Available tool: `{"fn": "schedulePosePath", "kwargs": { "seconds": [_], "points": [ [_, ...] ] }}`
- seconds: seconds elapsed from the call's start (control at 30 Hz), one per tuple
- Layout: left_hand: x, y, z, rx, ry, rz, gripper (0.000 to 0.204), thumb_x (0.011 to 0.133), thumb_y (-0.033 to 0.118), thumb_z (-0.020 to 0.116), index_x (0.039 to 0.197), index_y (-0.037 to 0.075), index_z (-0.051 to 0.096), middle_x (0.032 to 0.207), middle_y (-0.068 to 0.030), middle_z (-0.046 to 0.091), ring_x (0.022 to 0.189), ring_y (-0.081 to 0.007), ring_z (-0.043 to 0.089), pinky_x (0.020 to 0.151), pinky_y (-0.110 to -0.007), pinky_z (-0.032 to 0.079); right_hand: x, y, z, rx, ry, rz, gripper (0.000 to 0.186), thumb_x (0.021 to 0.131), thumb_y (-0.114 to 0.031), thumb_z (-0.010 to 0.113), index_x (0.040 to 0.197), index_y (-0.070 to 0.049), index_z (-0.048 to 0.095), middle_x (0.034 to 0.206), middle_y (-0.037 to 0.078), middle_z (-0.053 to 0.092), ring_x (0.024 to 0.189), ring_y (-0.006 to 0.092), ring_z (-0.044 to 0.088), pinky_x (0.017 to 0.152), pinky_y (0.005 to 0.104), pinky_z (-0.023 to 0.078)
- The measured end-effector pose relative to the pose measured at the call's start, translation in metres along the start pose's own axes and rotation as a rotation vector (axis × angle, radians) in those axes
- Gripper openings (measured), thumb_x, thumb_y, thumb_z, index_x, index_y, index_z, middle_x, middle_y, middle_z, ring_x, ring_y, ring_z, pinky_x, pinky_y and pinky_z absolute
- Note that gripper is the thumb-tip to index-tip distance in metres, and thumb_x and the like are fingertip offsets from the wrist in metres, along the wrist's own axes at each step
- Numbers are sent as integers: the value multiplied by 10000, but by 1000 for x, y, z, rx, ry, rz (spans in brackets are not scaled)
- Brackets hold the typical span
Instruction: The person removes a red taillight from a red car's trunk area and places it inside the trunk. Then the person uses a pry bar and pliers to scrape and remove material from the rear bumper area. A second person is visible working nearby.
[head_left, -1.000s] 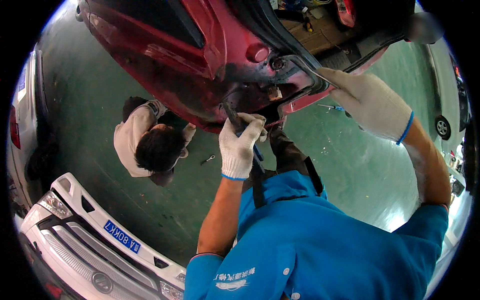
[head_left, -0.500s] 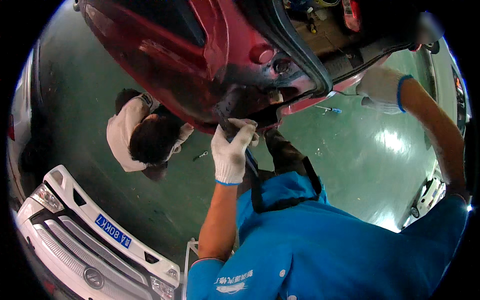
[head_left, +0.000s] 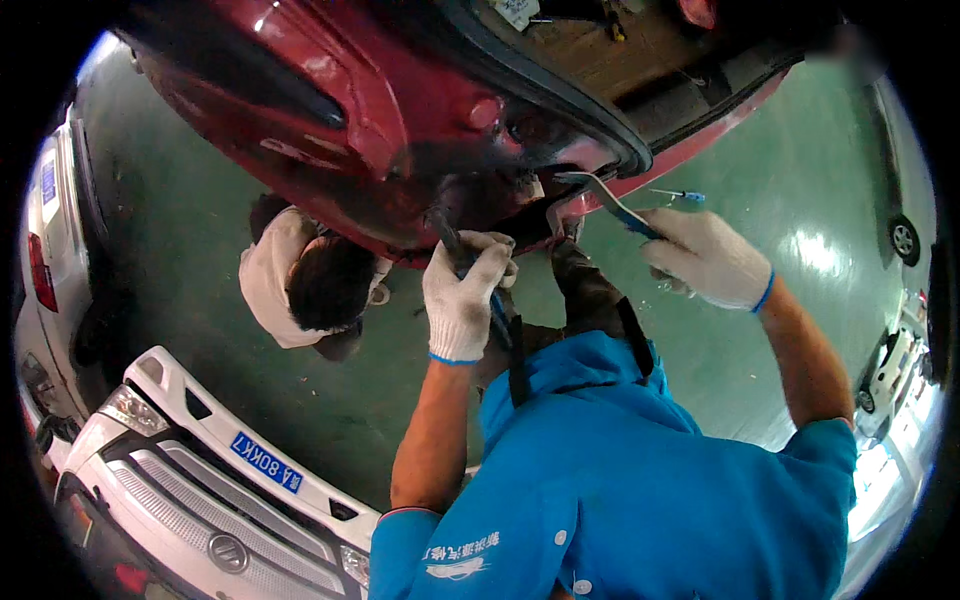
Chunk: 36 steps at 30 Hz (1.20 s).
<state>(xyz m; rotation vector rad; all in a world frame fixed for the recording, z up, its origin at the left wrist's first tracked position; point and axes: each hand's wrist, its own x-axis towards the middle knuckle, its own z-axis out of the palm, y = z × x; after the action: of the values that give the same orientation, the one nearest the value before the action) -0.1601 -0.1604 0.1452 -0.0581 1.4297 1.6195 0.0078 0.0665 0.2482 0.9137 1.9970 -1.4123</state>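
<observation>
My left hand [head_left: 463,293], in a white knit glove, is closed round a long dark bar [head_left: 447,232]. The bar's upper end lies against the dark, worn part of the red car body [head_left: 330,150]; its lower end shows below my fist. My right hand [head_left: 705,258], gloved likewise, grips a hammer-like tool [head_left: 622,212] with a curved metal end and a blue-black handle. That metal end is beside the body's lower corner, close to the black seal [head_left: 635,155] of the open rear compartment. Whether it touches the body I cannot tell.
A person [head_left: 290,285] crouches left beside the red car. A white vehicle's front [head_left: 215,480] stands at lower left, another car [head_left: 60,260] at the far left. A blue-handled screwdriver [head_left: 680,194] lies on the green floor [head_left: 740,360]. Several things lie inside the compartment.
My right hand has swung inward from the far right toward the car body, bringing the hammer-like tool into clear view. My left hand keeps its hold on the bar. The view has shifted slightly.
</observation>
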Motion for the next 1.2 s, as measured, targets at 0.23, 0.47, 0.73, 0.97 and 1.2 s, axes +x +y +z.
{"fn": "schedulePosePath", "kwargs": {
  "seconds": [0.23,0.47,0.73,0.97,1.2],
  "points": [
    [-9,-8,11,120,-4,-38,142,937,108,654,981,-23,620,985,-159,682,769,-181,642,702,-322,529,1,35,43,193,-33,16,321,980,-203,552,1216,9,595,760,166,618,642,225,660,616,383,538],
    [-17,-15,21,217,-36,-71,189,943,149,659,1005,-30,647,909,-122,691,777,-170,651,730,-307,541,-3,35,63,400,106,-145,337,972,-190,555,1238,7,621,746,61,611,634,131,623,586,300,524],
    [-22,-22,26,201,-43,-47,206,939,152,669,1018,-34,632,1026,-145,685,819,-173,660,731,-320,549,-1,41,101,733,-8,16,302,1009,-218,528,1205,-1,604,743,33,608,568,80,552,497,251,445],
    [-25,-15,33,276,-45,-52,230,950,185,671,1021,-31,642,988,-131,692,803,-165,652,734,-313,542,6,46,103,691,155,-109,389,1014,-228,529,1312,6,613,732,20,602,546,62,533,492,235,443],
    [-26,-17,28,279,-74,-57,234,943,189,688,1023,-27,648,933,-105,693,784,-152,648,731,-306,540,10,30,102,874,113,-90,347,1022,-239,544,1263,-1,621,741,19,607,539,64,540,471,229,444]
  ]
}}
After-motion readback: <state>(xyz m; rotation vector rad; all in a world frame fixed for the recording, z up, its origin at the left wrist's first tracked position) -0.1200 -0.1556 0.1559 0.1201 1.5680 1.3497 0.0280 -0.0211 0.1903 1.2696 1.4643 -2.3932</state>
